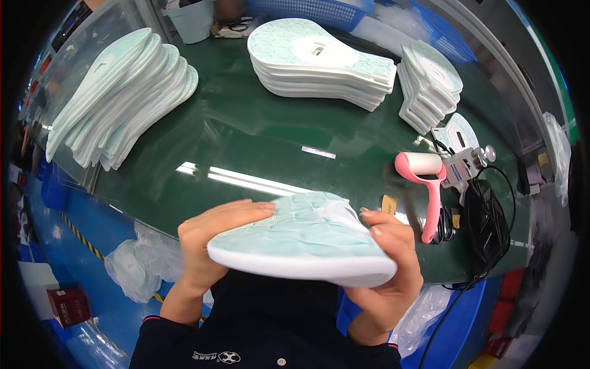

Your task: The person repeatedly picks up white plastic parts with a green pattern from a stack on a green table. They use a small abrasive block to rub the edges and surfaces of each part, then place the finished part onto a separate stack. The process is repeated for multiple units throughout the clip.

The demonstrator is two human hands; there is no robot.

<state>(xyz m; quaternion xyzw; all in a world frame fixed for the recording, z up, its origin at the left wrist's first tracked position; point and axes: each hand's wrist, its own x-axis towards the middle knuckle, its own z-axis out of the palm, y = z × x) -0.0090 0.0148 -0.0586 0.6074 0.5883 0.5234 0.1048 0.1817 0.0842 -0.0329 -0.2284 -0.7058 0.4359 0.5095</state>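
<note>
I hold the pale green shoe sole point(304, 241) crosswise just above the near edge of the green table point(246, 129), its long axis running left to right, my left hand point(212, 243) and right hand point(390, 270) each curled closed around one end.

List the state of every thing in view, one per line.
Left hand: gripping the sole.
Right hand: gripping the sole.
Sole: held above the table edge, tread up.
Left stack: fanned, leaning.
Middle stack: flat, neat.
Right stack: leaning.
Lint roller: lying on table.
</note>
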